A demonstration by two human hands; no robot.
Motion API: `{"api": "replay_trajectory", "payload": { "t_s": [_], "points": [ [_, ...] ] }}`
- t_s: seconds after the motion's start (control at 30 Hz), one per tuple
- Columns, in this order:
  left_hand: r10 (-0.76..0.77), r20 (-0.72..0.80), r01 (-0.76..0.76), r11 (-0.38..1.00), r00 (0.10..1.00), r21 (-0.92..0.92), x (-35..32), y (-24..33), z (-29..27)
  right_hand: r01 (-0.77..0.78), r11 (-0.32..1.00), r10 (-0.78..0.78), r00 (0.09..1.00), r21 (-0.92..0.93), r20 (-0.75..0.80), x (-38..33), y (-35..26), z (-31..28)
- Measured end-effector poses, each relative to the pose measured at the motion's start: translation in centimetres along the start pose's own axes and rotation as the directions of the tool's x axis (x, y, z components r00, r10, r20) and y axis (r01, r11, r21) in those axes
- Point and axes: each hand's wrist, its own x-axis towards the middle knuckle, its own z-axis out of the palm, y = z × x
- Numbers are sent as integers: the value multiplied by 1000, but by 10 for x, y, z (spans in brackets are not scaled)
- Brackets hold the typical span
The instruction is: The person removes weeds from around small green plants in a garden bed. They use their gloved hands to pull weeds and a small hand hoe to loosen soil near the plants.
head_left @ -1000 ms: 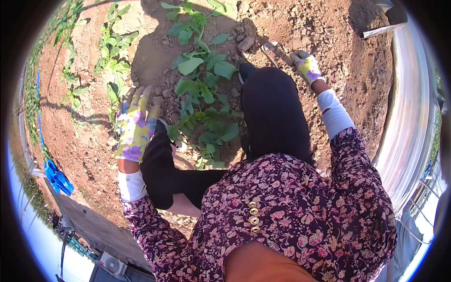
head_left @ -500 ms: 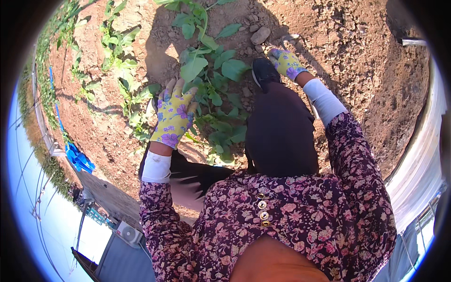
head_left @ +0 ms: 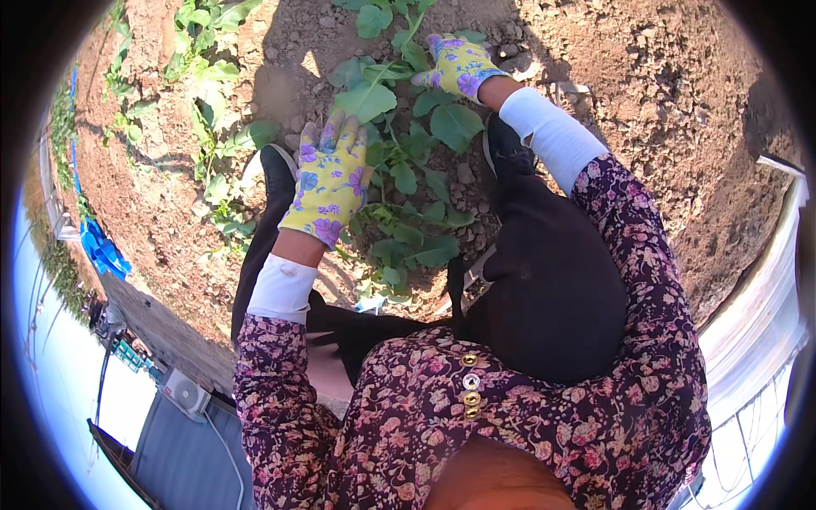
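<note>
I wear yellow gloves with purple flowers on both hands. My left hand is at the left edge of a row of leafy green plants. Its fingers lie extended, nothing in them, fingertips close to a broad leaf. Farther up the row, my right hand reaches in from the right, thumb and fingers apart beside the stems. Leaves lie right by its fingertips, and whether it touches them I cannot tell.
My dark shoes stand on either side of the row, the left shoe and the right shoe. Another plant row runs to the left. Stones lie in dry soil near my right hand. Plastic sheeting borders the right side.
My right hand has moved left, from the soil beside my right shoe to the upper plants. My left hand has shifted slightly right. My right knee has swung outward and nearer.
</note>
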Motion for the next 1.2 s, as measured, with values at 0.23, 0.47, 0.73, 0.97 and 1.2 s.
{"api": "replay_trajectory", "payload": {
  "t_s": [0.23,0.47,0.73,0.97,1.2],
  "points": [
    [-39,16,40,998,999,-46,-1,8,-6,-29,999,37,954,33,-297,11,42,-1],
    [-257,71,210,567,964,-796,15,12,-27,-178,956,270,843,232,-466,11,77,1],
    [-342,313,296,-101,886,-950,34,12,-51,-51,950,248,725,309,-642,-32,77,11],
    [-449,117,162,64,886,-985,38,12,-54,-373,906,419,852,199,-312,-34,136,26],
    [-559,68,178,145,827,-973,37,4,-48,-483,862,476,876,-153,-80,-23,139,5]
  ]
}}
